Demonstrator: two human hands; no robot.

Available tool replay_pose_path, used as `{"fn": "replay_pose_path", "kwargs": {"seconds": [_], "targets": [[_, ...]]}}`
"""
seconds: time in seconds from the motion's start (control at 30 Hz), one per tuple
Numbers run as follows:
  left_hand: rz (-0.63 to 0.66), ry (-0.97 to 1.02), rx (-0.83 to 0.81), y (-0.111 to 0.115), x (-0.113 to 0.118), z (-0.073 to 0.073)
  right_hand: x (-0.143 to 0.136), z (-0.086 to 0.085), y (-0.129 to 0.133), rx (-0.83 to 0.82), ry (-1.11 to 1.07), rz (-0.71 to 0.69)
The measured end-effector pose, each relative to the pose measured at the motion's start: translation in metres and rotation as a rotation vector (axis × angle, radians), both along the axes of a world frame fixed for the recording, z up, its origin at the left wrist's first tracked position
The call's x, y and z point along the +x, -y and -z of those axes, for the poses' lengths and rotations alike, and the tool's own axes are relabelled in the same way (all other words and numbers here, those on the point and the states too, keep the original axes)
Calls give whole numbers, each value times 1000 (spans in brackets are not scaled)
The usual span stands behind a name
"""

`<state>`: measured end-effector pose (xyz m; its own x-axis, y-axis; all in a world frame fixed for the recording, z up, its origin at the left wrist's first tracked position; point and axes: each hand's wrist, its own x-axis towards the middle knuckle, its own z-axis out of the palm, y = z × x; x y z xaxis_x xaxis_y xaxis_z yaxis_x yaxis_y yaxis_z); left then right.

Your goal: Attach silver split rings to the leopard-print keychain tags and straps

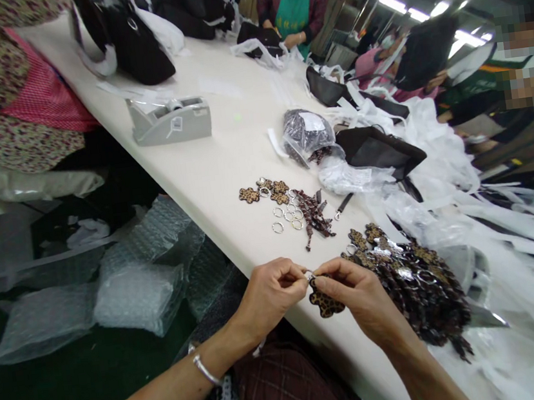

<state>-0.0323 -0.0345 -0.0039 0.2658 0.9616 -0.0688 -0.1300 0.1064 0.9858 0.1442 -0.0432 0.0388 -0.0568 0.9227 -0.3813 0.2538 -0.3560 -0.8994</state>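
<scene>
My left hand (pixel 275 290) and my right hand (pixel 356 289) meet at the near table edge, both pinching a small metal ring (pixel 309 275). A leopard-print flower-shaped charm (pixel 327 303) hangs from the ring, just under my right fingers. Beyond my hands lie several loose metal rings (pixel 289 215), a few more leopard-print charms (pixel 279 190) and a small bunch of dark brown tassels (pixel 316 213). To the right of my right hand a large heap of dark tassels with charms and rings (pixel 418 285) spreads over the table.
A grey tape dispenser (pixel 172 119) stands on the white table (pixel 226 146). Black bags (pixel 138 44) line its far parts, with a plastic-wrapped bundle (pixel 307 131) and white strips at the right. Bubble wrap (pixel 135 294) lies below left. Other people work around the table.
</scene>
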Motion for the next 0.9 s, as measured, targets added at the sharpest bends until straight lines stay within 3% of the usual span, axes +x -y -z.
{"fn": "replay_pose_path", "kwargs": {"seconds": [0.33, 0.63, 0.8, 0.9], "targets": [[3, -2, -4, 1, 0, 3, 1, -3, 0, -7, -8, -2], [23, -20, 31, 4, 1, 0, 11, 8, -4, -51, -16, 13], [66, 43, -41, 4, 0, 8, 17, 17, -19, -110, -35, -127], [63, 32, -72, 0, -4, 12, 29, 27, -40, 11, 127, -122]]}}
